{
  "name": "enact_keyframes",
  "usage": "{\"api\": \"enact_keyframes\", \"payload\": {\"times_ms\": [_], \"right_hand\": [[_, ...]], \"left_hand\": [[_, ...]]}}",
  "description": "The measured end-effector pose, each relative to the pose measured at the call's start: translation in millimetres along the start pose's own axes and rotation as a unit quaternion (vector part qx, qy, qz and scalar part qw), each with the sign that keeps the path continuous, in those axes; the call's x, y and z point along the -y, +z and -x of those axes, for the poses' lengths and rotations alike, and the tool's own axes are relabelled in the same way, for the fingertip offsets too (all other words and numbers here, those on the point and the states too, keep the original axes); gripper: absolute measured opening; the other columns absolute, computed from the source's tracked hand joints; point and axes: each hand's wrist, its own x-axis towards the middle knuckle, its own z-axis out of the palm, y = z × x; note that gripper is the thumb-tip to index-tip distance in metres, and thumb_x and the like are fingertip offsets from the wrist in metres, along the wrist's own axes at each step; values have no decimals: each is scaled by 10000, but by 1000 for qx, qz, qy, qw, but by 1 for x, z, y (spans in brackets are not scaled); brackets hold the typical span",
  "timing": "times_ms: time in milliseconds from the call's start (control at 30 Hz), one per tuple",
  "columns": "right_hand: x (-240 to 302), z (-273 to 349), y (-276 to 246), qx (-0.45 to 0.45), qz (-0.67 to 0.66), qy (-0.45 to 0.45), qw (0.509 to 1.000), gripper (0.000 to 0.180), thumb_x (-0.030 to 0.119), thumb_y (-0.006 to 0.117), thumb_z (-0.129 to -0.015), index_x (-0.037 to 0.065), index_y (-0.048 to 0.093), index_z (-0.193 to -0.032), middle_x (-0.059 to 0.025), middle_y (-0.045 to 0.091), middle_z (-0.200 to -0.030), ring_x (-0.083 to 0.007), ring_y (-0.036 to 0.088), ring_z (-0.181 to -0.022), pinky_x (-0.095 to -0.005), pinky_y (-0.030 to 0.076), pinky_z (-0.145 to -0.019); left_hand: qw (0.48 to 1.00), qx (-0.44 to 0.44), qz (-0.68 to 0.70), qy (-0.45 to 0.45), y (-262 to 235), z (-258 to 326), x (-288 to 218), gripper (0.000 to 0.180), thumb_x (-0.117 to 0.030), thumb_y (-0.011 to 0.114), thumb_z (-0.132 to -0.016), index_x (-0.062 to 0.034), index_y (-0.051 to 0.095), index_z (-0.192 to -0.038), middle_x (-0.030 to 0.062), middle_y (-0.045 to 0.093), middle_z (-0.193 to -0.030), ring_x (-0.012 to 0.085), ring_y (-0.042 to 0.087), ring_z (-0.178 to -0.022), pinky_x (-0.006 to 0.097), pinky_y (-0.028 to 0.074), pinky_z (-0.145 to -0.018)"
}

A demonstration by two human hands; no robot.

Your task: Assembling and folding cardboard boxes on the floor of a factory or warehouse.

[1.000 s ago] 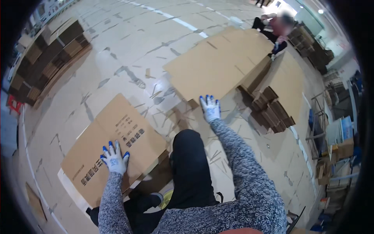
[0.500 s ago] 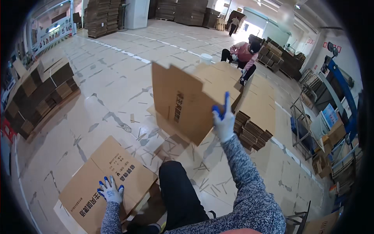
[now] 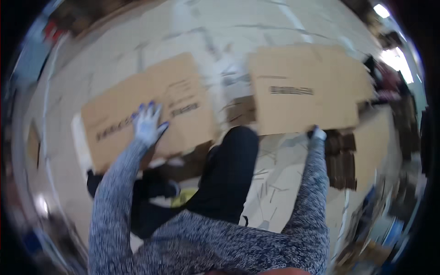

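A flat cardboard sheet [image 3: 114, 114] with dark print lies at my left, close to my knee. My left hand [image 3: 149, 126], in a white glove with blue fingertips, rests on it with the fingers spread. Another flat brown cardboard sheet [image 3: 298, 110], also printed, is at the right. Its near edge is in my right hand [image 3: 319, 133]; the glove's fingers are mostly hidden under that edge. The picture is blurred by motion.
A stack of folded cardboard [image 3: 340, 158] is just right of my right forearm. Narrow cardboard scraps [image 3: 270, 185] litter the floor beside my knee. Another person [image 3: 387, 80] is at the far right, beyond the sheet.
My right hand has brought its sheet from a raised, steep tilt to a flatter position at the right. My left hand stays spread on the other sheet. The view has turned downward and left.
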Motion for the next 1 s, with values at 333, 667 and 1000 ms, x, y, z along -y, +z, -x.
{"api": "enact_keyframes", "payload": {"times_ms": [333, 667, 1000], "right_hand": [[95, 26, 4, 274, -448, 67, 848, 434, 317, 466, -1003, 55, 527, -1343, -120, 601, -1322, -312, 603, -1157, -451, 422, -1090], [178, 314, 70, 635, -344, -1, 692, 324, 212, 468, -1025, -8, 603, -1221, -177, 693, -1096, -276, 664, -1044, -431, 464, -1047], [85, 547, 245, 760, -133, 242, 588, 485, 434, 627, -949, 49, 582, -1241, -94, 695, -1069, -219, 666, -940, -355, 562, -809]], "left_hand": [[997, 42, 14, -59, -5, 15, 17, 752, -574, 560, -892, -226, 324, -1516, 165, 274, -1575, 464, 242, -1426, 709, 195, -1085], [677, -48, 716, -166, -94, 55, 92, 687, -562, 556, -914, -66, 475, -1381, 137, 545, -1336, 243, 522, -1206, 377, 441, -999], [788, -198, 402, -422, -54, 130, 222, 753, -580, 661, -845, -22, 518, -1329, 206, 651, -1161, 293, 627, -1113, 383, 486, -956]]}}
